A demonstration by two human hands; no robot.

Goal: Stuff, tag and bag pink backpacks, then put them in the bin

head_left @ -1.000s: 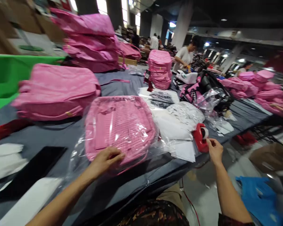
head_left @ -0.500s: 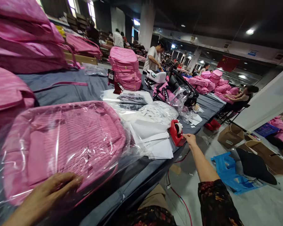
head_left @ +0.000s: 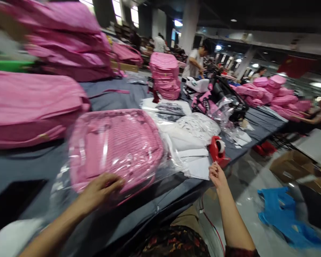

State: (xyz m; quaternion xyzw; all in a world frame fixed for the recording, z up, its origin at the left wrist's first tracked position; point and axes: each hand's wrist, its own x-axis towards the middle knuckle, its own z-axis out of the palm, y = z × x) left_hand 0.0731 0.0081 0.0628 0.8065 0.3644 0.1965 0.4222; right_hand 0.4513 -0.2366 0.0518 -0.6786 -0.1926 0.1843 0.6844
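A pink backpack point(head_left: 123, 142) lies flat on the table inside a clear plastic bag point(head_left: 60, 185). My left hand point(head_left: 105, 185) rests on the near edge of the bagged backpack, fingers loosely stretched over the plastic rather than gripping it. Just in front of the red tape dispenser point(head_left: 216, 151), my right hand point(head_left: 216, 173) is closed in a pinch. Whatever it pinches is too small to make out. A white roll of tape point(head_left: 220, 145) sits in the dispenser. White paper sheets point(head_left: 196, 164) lie between the dispenser and the bagged backpack.
Several pink backpacks point(head_left: 66, 39) are stacked at the back left, and another point(head_left: 29, 110) lies nearer. One backpack point(head_left: 164, 75) stands upright behind printed bags point(head_left: 167, 109). A dark flat object point(head_left: 16, 200) lies at left. A blue plastic stool point(head_left: 286, 214) and cardboard boxes point(head_left: 294, 166) occupy the floor.
My view has swung left, so everything sits further right. My right hand has shifted from the dispenser's front end toward the papers, still pinched. My left hand stays on the bagged backpack.
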